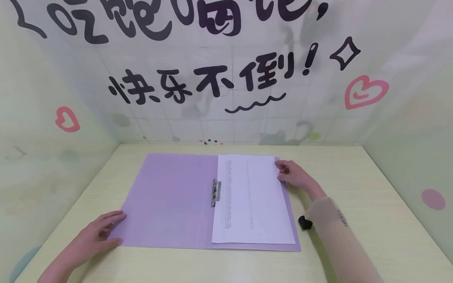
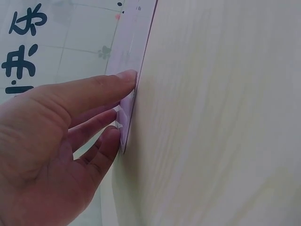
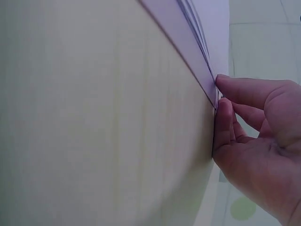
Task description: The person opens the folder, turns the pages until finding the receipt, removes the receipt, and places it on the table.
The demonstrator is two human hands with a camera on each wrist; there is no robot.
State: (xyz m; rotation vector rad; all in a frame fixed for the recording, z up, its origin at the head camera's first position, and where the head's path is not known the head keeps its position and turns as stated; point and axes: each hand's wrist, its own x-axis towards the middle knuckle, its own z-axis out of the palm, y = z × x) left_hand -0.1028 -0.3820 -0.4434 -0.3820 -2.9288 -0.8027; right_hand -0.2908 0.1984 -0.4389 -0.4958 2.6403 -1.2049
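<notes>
1. The sheets (image 1: 262,196) are being borne on the right half of the folder (image 1: 170,196), which is being kept spread flat on the desk (image 1: 155,267). If only the top layer is being caught, the stack could be fanned out of line.
2. The inner edge of the sheets is being met by the clip (image 1: 214,193) near the fold; whether they are being clamped cannot be told. If they are being left loose, they could be slid askew by a sideways tug; if they are being gripped, they could be torn or creased by the same pull.
3. The far right corner of the sheets is being touched by the right hand (image 1: 297,176), thumb and forefinger set apart; whether anything is being pinched cannot be told. The corner could be bent by too hard a push.
4. The near left corner of the folder is being touched by the left hand (image 1: 93,237), its thumb and fingers spread. The cover could be tilted or dragged by uneven pressure.
5. A black item (image 1: 305,223) is being seen beside the right sleeve (image 1: 339,232); if it is being left loose, it could be knocked by the arm.
</notes>
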